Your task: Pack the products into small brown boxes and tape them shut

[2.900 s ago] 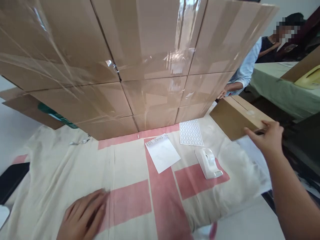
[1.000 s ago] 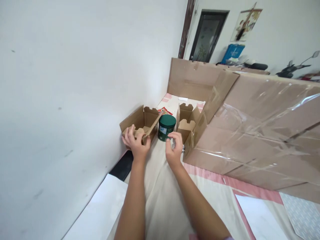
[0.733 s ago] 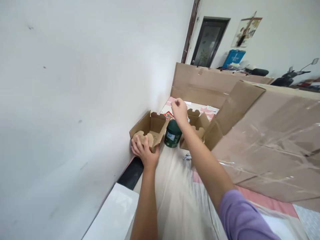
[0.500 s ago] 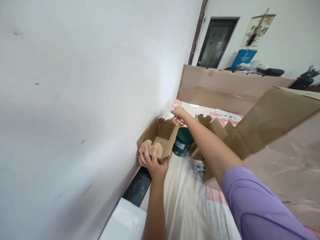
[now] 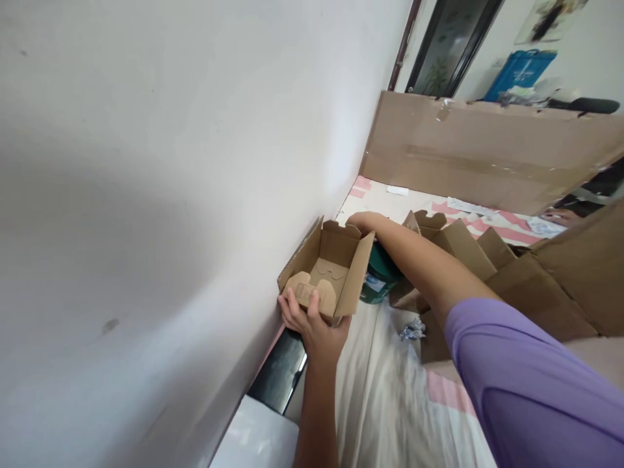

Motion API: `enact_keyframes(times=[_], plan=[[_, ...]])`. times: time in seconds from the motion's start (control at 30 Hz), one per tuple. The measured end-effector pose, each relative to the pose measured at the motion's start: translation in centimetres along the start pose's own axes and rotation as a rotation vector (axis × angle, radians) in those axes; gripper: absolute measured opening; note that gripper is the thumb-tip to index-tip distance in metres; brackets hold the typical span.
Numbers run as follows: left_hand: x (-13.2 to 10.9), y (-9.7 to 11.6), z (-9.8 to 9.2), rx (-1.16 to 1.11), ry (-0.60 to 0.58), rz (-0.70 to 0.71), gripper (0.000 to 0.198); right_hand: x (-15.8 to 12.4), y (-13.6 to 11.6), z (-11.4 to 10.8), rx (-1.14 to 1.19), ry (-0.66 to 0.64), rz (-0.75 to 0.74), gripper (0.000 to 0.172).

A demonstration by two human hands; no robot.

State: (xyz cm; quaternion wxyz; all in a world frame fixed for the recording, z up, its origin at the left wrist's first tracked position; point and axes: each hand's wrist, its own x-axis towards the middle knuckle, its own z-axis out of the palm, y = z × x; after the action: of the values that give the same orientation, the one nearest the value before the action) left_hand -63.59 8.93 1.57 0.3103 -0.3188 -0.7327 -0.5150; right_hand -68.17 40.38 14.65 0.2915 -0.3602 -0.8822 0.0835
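My left hand (image 5: 316, 326) grips the near end of an open cardboard box (image 5: 355, 276), thumb and fingers pressed on its notched brown flap (image 5: 309, 294). The inside of the box shows bare cardboard. My right hand (image 5: 364, 221) reaches past the far right corner of the box, beside the wall; its fingers are hidden behind the box edge, so what they touch does not show. Below my right forearm stands a green tub (image 5: 374, 292) with a pale label, partly covered by the box and the arm.
White wall (image 5: 170, 195) on the left. Black case (image 5: 277, 369) and white box (image 5: 256, 435) nearby along it. Opened cardboard boxes (image 5: 463, 250) and crumpled foil-like wrapper (image 5: 413, 329) on the right. Tall cardboard panel (image 5: 487, 153) behind. Another person's hand (image 5: 563, 216) at far right.
My right hand has dropped lower behind the box, and the red packet seen beneath it is now hidden. My left hand keeps its grip on the box. The view has shifted.
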Motion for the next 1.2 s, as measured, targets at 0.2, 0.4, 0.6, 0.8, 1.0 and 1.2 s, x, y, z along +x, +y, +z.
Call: enact_keyframes(times=[0.2, 0.4, 0.6, 0.8, 1.0, 1.2], plan=[[-0.4, 0.3, -0.2, 0.045, -0.033, -0.011, 0.045, 0.3, -1.0, -6.7, 0.013, 0.105, 0.149, 0.014], [0.5, 0.9, -0.8, 0.113, -0.138, -0.207, 0.069, -6.6, -8.0, -12.9, 0.498, 0.745, 0.082, 0.026], [2.2, 2.6, -1.3, 0.135, -0.360, -0.130, 0.060, -24.8, -10.6, -16.4, 0.549, 0.766, -0.121, 0.022], [5.4, 5.6, -2.9, 0.193, -0.573, -0.071, 0.034, -41.6, -4.6, -18.7, 0.578, 0.500, -0.233, 0.013], [9.4, 10.7, -6.6, 0.242, -0.550, 0.182, 0.023, -48.0, 2.2, -22.9, 0.455, 0.313, -0.385, 0.026], [7.8, 15.3, -19.8, 0.228, -0.324, 0.447, 0.033, -54.8, 3.3, -26.3, 0.325, 0.385, -0.558, 0.036]])
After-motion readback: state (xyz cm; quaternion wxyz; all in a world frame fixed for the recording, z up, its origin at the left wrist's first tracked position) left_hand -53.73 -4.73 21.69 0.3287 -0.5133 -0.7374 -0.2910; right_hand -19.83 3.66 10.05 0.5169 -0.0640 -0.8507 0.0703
